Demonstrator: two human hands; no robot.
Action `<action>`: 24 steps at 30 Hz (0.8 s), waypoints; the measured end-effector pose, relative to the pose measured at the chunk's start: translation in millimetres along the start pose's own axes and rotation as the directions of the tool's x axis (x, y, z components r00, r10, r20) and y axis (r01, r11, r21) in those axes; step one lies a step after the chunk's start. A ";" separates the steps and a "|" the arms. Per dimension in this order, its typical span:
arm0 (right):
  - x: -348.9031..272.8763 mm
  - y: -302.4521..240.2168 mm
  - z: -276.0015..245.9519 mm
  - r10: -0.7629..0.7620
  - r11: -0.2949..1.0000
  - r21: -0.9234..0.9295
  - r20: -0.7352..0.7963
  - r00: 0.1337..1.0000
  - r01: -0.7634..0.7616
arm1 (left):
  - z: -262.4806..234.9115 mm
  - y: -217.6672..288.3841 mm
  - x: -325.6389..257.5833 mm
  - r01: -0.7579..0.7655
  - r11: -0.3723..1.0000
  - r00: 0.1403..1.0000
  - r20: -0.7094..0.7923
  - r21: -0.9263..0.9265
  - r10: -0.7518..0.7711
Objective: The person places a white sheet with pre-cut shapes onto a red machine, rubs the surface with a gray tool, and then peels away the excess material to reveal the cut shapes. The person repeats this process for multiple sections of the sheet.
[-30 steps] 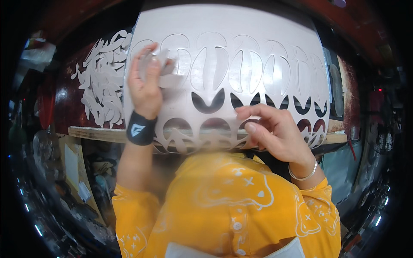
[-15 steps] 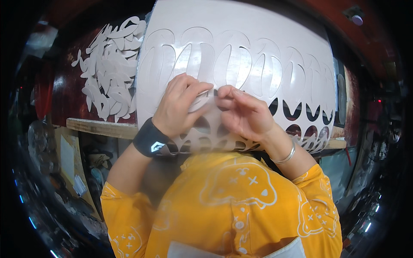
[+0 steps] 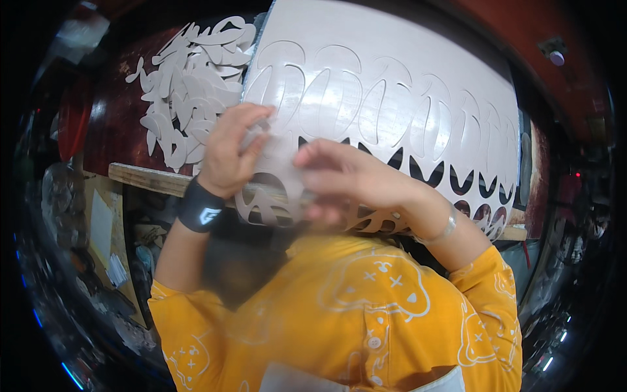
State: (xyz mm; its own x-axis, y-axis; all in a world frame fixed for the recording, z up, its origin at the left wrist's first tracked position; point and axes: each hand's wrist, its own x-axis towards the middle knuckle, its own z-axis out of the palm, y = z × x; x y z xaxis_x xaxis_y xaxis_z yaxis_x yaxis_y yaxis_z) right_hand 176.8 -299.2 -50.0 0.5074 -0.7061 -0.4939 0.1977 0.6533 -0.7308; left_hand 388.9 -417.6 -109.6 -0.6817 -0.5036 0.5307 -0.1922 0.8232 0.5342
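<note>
A large pale sheet (image 3: 313, 19) carries rows of curved cut outlines, with dark openings along its near part. My left hand (image 3: 228, 153), a black band on its wrist, is over the sheet's left edge. Its thumb and fingers close around pale curved cut-out pieces (image 3: 255, 132), partly hidden and blurred. My right hand (image 3: 346, 176), with a bracelet at the wrist, hovers over the near part of the sheet. Motion smears its fingers, but they look apart, and nothing shows in them. Left of the sheet lies a heap of similar cut-out pieces (image 3: 196, 91).
The heap rests on a dark red tabletop (image 3: 111, 144) with a wooden front edge (image 3: 147, 178). The sheet's perforated near end (image 3: 258, 212) hangs over that edge, close to my yellow shirt (image 3: 353, 294). Cluttered shelving stands below on the left.
My left hand has moved left toward the heap, still with pale pieces in it. My right hand has also shifted slightly left and down. The whole view has swung a little.
</note>
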 end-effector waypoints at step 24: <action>-0.6 38.5 5.3 -0.362 0.917 -0.226 -0.125 0.924 0.329 | -95.0 -132.6 51.8 0.326 0.609 0.931 -0.134 0.723 -0.339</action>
State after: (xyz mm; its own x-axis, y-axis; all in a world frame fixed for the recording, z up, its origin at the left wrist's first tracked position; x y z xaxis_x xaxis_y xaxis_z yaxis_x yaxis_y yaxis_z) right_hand 188.6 -272.2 -75.4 0.2925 -0.9230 -0.2501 0.1586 0.3047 -0.9392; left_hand 446.1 -577.8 -90.4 -0.4751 -0.7833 0.4009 -0.8497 0.5269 0.0224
